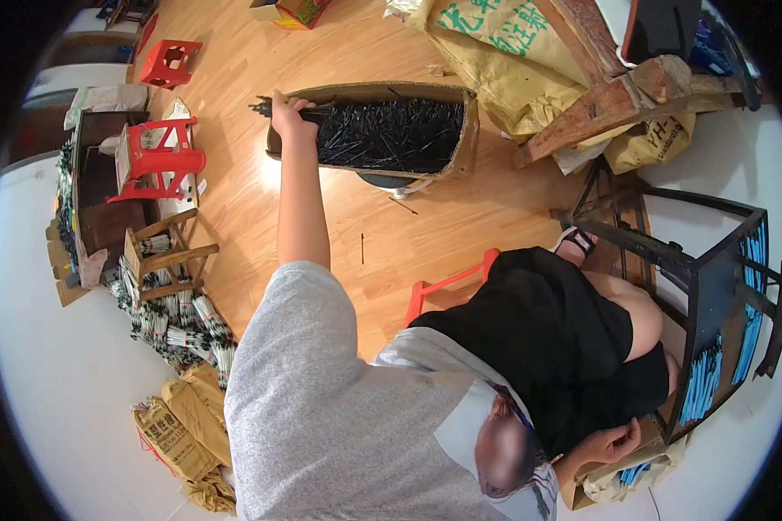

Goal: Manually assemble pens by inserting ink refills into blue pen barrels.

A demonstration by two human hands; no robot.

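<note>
I am watching the cardboard box (465,130) that is sitting on the wooden floor (235,69) well ahead of the seated person, its open top showing a dense heap of thin black sticks (391,135). The left hand (288,115) is reaching out at the end of a long straight arm to the box's left end, and its fingers are curling closed around a small bunch of sticks (265,108) whose tips are poking out past the cardboard edge. The right hand (613,443) is hanging low beside the thigh at the lower right, resting against a cardboard edge with the fingers loosely bent; I cannot tell whether it is gripping anything. A grey short-sleeved shirt (321,417) and black shorts (556,339) are filling the lower middle, with a red stool (434,291) showing underneath. To the right, a dark metal rack (712,278) is holding rows of blue-wrapped bundles (704,382). Beyond the box, yellow sacks (495,61) are lying against rough wooden beams (608,104). To the left, red plastic stools (161,156), a small wooden stool (165,252) and tied bundles of sticks (182,326) are crowding the floor.
</note>
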